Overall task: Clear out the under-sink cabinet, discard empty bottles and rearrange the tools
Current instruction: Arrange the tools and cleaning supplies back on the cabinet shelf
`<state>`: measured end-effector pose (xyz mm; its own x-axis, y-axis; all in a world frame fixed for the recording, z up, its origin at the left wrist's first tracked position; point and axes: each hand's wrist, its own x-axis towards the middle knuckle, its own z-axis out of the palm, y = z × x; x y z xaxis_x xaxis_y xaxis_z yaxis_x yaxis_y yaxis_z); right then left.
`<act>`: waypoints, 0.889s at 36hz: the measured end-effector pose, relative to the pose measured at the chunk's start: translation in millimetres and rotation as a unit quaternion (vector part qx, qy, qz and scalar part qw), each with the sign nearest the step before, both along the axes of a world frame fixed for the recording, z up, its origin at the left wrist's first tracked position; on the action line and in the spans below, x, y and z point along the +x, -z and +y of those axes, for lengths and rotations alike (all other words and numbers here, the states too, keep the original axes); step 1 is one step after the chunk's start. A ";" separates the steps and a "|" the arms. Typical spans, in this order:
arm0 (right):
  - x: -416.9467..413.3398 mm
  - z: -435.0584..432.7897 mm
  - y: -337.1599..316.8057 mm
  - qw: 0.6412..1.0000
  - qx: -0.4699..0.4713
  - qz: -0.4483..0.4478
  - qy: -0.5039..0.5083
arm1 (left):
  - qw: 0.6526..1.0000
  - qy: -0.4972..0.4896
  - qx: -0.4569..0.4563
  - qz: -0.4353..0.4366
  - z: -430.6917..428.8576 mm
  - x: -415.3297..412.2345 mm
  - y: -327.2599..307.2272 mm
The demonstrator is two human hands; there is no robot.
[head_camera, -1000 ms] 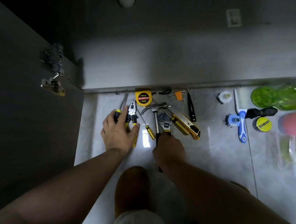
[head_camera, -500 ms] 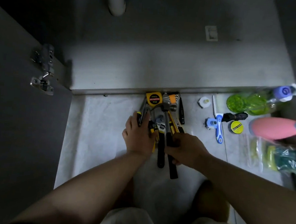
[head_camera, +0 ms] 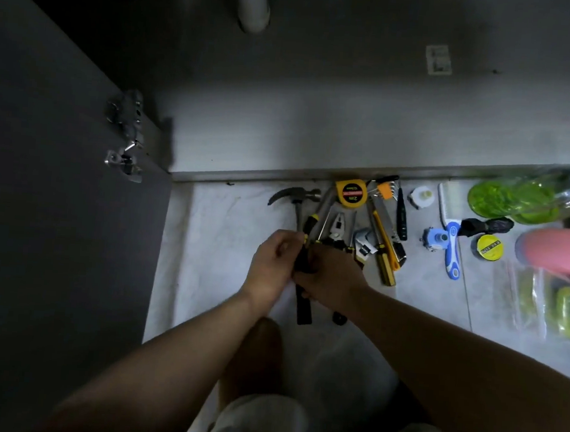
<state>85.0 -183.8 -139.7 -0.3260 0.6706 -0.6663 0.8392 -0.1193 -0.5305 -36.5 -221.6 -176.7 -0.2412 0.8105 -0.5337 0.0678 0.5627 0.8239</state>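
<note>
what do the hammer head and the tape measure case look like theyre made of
The hammer head looks like dark metal: dull grey with a pale glint on the striking end. The tape measure case is probably glossy plastic: smooth, evenly yellow, with a round black label.

The hammer (head_camera: pixel 293 194) lay on the floor (head_camera: pixel 228 232), left of the tape measure (head_camera: pixel 350 193). The brush (head_camera: pixel 450 251) lay farther right. The cabinet (head_camera: pixel 316 133) stood behind.

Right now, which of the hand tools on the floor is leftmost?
The steel claw hammer with the black handle: its head lies left of the yellow tape measure and the steel pliers.
</note>
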 end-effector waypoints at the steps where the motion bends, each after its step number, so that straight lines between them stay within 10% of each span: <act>1: -7.5 -0.6 1.5 1.000 0.005 0.006 -0.008 | 0.999 -0.021 -0.005 -0.034 -1.4 -7.0 -0.7; 7: -28.9 -16.1 9.3 0.997 -0.015 0.057 0.049 | 0.978 -0.166 -0.025 -0.125 -10.5 -38.7 11.5; 24: 23.8 -23.9 36.6 0.983 0.077 -0.122 0.118 | 0.930 -0.143 -0.053 0.336 -23.8 -110.3 61.3; 32: 9.1 -23.0 42.1 0.966 0.118 -0.216 0.076 | 0.923 -0.166 -0.038 0.344 -36.1 -121.4 58.8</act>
